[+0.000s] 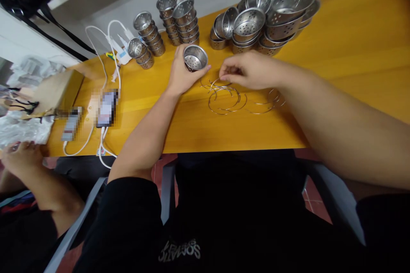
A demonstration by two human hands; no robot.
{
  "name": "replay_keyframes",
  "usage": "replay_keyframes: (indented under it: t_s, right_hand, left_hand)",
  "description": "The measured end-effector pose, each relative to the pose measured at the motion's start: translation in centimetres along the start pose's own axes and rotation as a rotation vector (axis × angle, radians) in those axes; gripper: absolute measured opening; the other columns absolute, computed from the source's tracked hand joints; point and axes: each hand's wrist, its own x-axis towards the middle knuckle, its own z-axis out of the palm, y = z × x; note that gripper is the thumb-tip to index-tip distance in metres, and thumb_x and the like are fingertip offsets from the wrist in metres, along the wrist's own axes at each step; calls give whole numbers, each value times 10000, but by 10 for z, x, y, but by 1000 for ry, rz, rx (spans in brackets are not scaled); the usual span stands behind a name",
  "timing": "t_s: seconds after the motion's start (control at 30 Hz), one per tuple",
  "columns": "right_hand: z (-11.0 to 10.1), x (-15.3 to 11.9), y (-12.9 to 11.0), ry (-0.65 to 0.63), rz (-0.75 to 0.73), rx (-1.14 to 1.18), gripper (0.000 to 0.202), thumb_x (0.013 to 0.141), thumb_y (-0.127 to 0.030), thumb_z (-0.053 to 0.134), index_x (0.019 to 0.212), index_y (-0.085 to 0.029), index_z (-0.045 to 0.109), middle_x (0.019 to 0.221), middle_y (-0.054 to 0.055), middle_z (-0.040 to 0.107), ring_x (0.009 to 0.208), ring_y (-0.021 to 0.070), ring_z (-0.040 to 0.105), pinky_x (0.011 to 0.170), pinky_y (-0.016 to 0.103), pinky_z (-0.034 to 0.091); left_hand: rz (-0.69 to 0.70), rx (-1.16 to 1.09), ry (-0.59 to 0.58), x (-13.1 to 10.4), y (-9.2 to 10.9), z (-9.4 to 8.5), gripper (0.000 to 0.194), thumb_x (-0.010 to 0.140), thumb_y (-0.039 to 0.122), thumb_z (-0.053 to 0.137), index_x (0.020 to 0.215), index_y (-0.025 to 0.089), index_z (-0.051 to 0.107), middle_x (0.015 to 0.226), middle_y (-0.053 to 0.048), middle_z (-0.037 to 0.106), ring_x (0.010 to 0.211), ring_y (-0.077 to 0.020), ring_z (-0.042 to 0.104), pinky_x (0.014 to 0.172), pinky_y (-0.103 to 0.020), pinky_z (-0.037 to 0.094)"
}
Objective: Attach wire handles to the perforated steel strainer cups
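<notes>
A co-worker's hand [22, 158] rests at the lower left of the frame, near two cabled devices [107, 108] on a yellow wooden table [198, 134], while stacks of small perforated metal cups [187, 23] rise at upper left and top centre. At centre, the left hand [181, 74] grips a single perforated cup [195, 57], its open mouth facing up. Just beside it, the right hand [256, 68] pinches a thin wire ring [214, 83] between its fingertips, above loose wire rings [224, 100] strewn across the wood. Larger perforated cups [283, 13], some tilted, crowd the table at upper right
</notes>
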Motion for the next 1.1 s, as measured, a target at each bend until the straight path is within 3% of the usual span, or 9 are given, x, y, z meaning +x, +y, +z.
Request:
replay_keyframes:
  t_s: [0.2,0.37,0.57,0.7,0.8,0.97,1.1]
  right_hand:
    - [3,1,-10,162,91,339,658,1005,-948,780,1235,-333,737,1026,82,800,896,310,726,922,569,677]
    - [5,5,-19,256,91,467,741,926,-973,886,1140,-297,672,1041,79,807,851,269,745,876,533,689]
    - [5,6,-26,341,127,389,749,958,-1047,793,1060,-310,706,916,55,786,783,260,682,814,505,638]
    - [6,8,-18,363,143,357,718,960,-994,802,1175,-310,768,1077,108,828,859,292,690,853,535,622]
    - [6,8,-13,365,164,356,740,969,-984,783,1297,-321,790,1173,117,845,959,314,687,884,531,607]
    - [5,7,-16,388,170,317,780,965,-1022,761,1285,-312,802,1128,97,821,967,291,640,932,512,594]
    - [3,5,-18,389,180,271,738,994,-1007,736,1273,-329,816,1058,74,795,933,285,585,940,509,589]
  left_hand:
    - [-11,-30,-72,-5,4,6,925,862,815,1054,1516,358,585,1478,-102,792,1377,-349,807,1299,-584,651]
    - [5,-29,-64,-4,5,4,937,861,767,1076,1546,388,562,1539,-108,766,1407,-357,793,1329,-592,637]
    - [43,-23,-127,-5,14,5,954,945,729,1007,1663,371,491,1600,-127,719,1475,-369,774,1369,-611,623]
    - [49,-15,-147,-6,16,8,923,1005,786,920,1698,375,470,1583,-122,715,1487,-366,772,1377,-606,614]
    - [41,-29,-163,-6,14,8,942,975,860,915,1665,358,517,1551,-124,733,1482,-377,781,1373,-596,615]
    - [29,-65,-199,-7,16,8,1008,852,991,940,1550,338,619,1450,-99,785,1417,-386,822,1323,-605,651]
    - [33,-82,-203,-9,20,9,974,833,971,978,1490,332,648,1409,-98,798,1356,-369,843,1252,-584,697]
